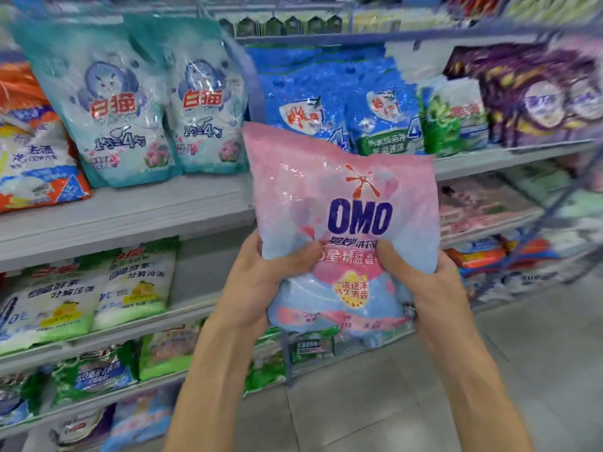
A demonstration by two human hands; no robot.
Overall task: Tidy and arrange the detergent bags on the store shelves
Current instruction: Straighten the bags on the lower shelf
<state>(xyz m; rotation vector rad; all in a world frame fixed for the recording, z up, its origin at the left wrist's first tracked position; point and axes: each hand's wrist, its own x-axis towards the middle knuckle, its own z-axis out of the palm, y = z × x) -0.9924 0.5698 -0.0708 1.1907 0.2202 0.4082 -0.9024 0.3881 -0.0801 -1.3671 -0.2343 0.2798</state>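
Gripping the pink OMO bag point(346, 203) upright at frame centre, your left hand point(261, 282) at seven o'clock and right hand point(421, 282) at five o'clock are pinching its lower half, clear of the shelf point(130, 210).

Bright even light, blurred warped edges.

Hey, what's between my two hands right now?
The pink OMO detergent bag, in the head view: left hand and right hand grip its lower half from either side.
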